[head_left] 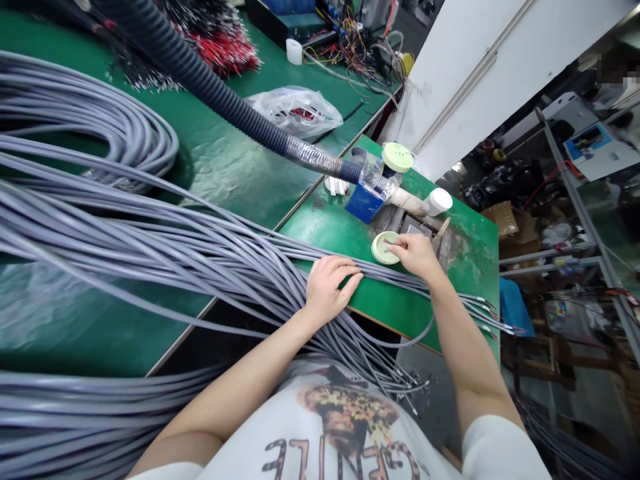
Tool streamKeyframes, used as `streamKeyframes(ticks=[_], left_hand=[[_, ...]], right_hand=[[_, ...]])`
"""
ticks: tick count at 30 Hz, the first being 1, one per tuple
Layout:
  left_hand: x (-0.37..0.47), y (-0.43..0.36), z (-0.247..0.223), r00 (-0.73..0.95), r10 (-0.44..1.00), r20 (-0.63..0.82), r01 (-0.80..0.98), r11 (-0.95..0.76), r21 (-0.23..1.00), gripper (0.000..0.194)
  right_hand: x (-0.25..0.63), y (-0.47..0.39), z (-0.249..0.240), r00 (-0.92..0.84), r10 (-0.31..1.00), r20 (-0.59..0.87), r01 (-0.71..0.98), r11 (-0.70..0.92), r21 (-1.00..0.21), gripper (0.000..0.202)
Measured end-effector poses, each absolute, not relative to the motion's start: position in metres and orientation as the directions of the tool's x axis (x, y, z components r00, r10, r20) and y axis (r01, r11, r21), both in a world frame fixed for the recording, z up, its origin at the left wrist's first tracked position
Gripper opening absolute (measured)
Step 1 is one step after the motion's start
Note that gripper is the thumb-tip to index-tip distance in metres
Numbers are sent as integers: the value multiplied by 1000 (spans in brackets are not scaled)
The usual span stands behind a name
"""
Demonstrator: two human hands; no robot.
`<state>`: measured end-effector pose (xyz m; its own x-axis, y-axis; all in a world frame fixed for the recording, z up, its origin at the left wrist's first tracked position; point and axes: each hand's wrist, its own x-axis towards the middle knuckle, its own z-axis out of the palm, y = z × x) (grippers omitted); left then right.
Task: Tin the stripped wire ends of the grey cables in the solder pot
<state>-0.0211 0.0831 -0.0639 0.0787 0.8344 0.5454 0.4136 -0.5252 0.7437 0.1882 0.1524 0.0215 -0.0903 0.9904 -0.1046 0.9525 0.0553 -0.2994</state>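
Observation:
My right hand [416, 255] pinches the end of a grey cable [429, 325], which loops down below the hand. Thin stripped wires [389, 244] stick out from its fingertips, over a small pale yellow round dish [379, 251]. What the dish holds is too small to tell. My left hand [331, 285] lies across a bundle of grey cables [240, 250], its fingers stretched over them and the thumb apart. The cables pass under both hands. Several stripped ends [493, 313] hang over the bench's right edge.
Beyond the dish sit a blue box [365, 202] joined to a ribbed hose [215, 93], a white round container [440, 201] and a yellow-lidded jar [397, 158]. Coiled cable [145, 137] lies left. A plastic bag [297, 110] rests further back. Shelving [600, 247] stands right.

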Motion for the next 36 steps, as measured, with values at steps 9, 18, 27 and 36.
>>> streamKeyframes(ticks=[9, 18, 27, 36], left_hand=[[-22, 83, -64, 81, 832, 549, 418, -529, 739, 8], [-22, 82, -63, 79, 820, 566, 426, -541, 725, 6], [-22, 82, -65, 84, 818, 569, 436, -543, 718, 5], [-22, 82, -66, 92, 818, 568, 440, -545, 713, 6]], right_hand=[[179, 160, 16, -100, 980, -173, 994, 91, -60, 22], [240, 170, 38, 90, 996, -9, 961, -89, -263, 27], [292, 196, 3, 315, 948, -43, 942, -318, -109, 24], [293, 202, -9, 333, 941, -65, 939, -337, -67, 22]])
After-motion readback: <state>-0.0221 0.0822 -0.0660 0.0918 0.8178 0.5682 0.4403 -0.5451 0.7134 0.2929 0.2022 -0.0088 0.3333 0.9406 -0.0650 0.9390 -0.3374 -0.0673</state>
